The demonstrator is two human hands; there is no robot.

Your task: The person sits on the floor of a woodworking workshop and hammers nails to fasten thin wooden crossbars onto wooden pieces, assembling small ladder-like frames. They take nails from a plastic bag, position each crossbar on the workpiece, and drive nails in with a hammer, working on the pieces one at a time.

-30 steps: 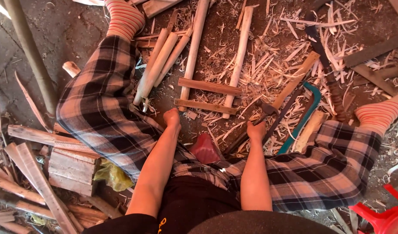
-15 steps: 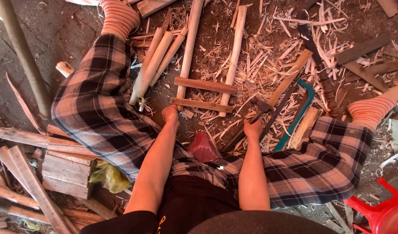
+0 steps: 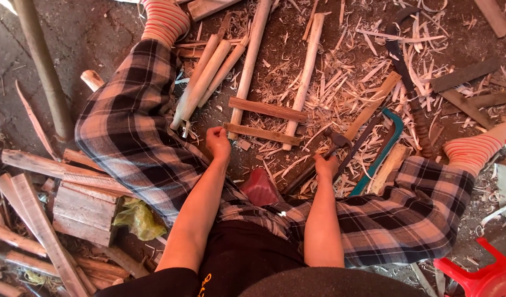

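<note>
Seated on ground, legs in plaid trousers (image 3: 126,132) spread wide; wood shavings (image 3: 341,82) cover the dirt between them. Small ladder frame (image 3: 269,71) of two long poles and two flat slats lies ahead of the knees. Left hand (image 3: 218,142), fingers curled loosely, empty, hovers just beside the lower slat (image 3: 262,133). Right hand (image 3: 325,165) is clenched around a hammer (image 3: 334,141) handle, head near shavings.

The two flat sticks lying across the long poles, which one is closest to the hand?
The lower flat slat is closest: its left end lies just beside the left hand. The other slat lies farther up, beyond it.
</note>
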